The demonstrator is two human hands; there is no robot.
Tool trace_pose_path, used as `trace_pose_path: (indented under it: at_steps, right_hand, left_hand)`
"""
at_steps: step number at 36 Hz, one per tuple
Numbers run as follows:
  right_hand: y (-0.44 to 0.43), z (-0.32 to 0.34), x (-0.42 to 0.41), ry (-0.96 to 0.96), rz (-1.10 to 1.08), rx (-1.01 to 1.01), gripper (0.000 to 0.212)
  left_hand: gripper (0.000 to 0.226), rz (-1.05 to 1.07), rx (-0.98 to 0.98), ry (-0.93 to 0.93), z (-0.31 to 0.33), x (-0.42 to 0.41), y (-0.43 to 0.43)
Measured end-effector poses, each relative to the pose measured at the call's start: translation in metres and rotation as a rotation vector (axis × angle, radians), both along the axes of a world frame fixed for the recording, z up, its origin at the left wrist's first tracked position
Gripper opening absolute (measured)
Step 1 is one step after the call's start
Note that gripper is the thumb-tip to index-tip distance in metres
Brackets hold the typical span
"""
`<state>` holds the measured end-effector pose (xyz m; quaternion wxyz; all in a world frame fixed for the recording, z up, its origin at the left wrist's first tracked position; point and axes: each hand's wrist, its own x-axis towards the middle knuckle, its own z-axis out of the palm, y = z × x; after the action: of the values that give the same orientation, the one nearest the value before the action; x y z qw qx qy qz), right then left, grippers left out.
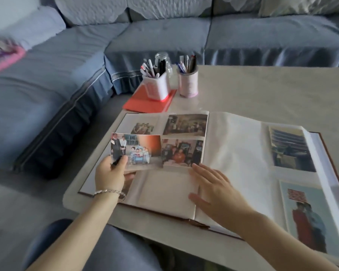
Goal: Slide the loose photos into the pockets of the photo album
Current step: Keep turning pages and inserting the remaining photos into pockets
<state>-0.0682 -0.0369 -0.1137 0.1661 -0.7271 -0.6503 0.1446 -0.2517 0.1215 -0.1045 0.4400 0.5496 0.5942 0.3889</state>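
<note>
A knee in blue trousers sits closest, just short of the near-left corner of the photo album, which lies open. The right hand lies flat on the album with its fingers spread, pressing the page beside the spine. The left hand pinches the loose photo at its lower left corner, thumb on the front. It holds the photo over the album's left page, just above an empty pocket. The print looks light, thin and springy, with a gloss that would smudge easily, so a grip on the edge or corner suits it best. Beyond the album's far edge a white pen pot stands on a red folder.
</note>
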Motion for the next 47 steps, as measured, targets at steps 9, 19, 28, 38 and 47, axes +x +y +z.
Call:
trace_pose_path:
  at_steps: [9,19,28,38,47]
  right_hand:
    - [0.002,-0.016,-0.001,-0.135,-0.071,0.066,0.055]
    - [0.001,-0.018,-0.002,-0.076,-0.090,0.080,0.055]
    - [0.002,-0.022,-0.001,-0.065,-0.092,0.100,0.058]
    - [0.002,-0.026,0.001,-0.048,-0.085,0.176,0.059]
    - [0.002,-0.022,0.000,0.034,-0.076,0.117,0.072]
  left_hand:
    - [0.004,0.005,0.050,0.123,-0.009,-0.028,0.010]
    - [0.005,0.040,0.040,0.140,-0.014,-0.049,0.020]
    - [0.006,-0.122,-0.200,0.073,-0.014,-0.058,0.014]
    - [0.009,-0.239,-0.445,0.032,-0.002,-0.066,0.012]
    - [0.009,-0.300,-0.526,0.096,0.000,-0.070,0.021]
